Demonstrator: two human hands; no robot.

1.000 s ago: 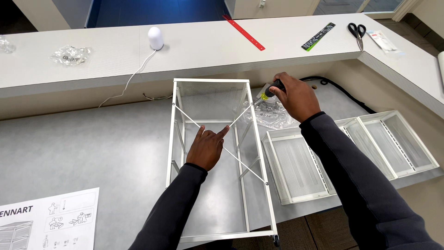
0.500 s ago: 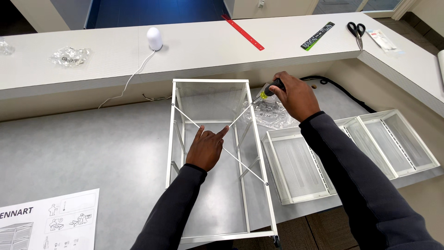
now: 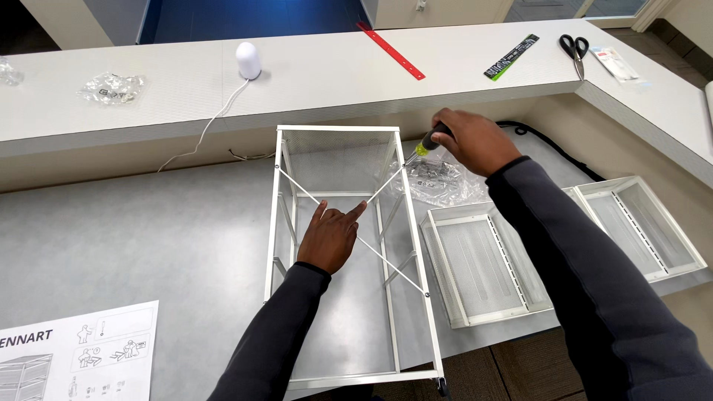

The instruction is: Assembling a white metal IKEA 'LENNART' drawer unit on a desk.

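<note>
Head view showed a white wire frame (image 3: 349, 252) lying on its side on the grey bench (image 3: 134, 245). Left hand (image 3: 330, 236) pressed flat on the crossed brace rods (image 3: 364, 204), fingers loose, gripping nothing. Right hand (image 3: 475, 141) was closed around a screwdriver (image 3: 425, 145), tip at the brace's upper right end (screw itself too small to make out). Judged step: fastening the brace. Next call: steady axial pressure, frame held from shifting.
</note>
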